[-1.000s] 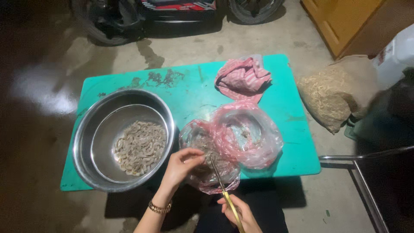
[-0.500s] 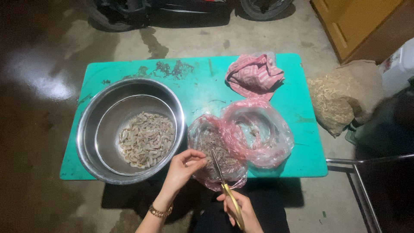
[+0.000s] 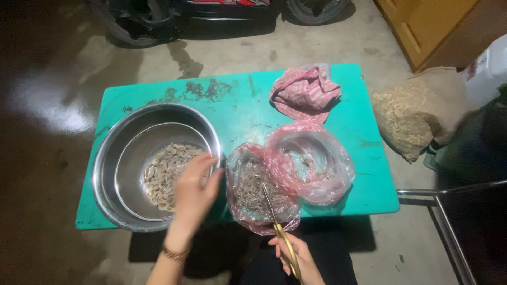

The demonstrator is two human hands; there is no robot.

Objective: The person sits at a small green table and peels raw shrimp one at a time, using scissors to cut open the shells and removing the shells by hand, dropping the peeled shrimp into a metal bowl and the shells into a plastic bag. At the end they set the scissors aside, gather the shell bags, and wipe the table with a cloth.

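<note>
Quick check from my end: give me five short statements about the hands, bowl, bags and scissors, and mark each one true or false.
1. The left hand is over the metal bowl. True.
2. The right hand holds a knife. False: it holds scissors with yellow handles, blades pointing into the nearer plastic bag.
3. The bowl is empty. False: a pile of small pale shrimp lies in it.
4. A crumpled pink cloth lies at the far side of the green table. True.
5. Only one plastic bag is on the table. False: a second pink-tinted bag sits open beside the first.
</note>
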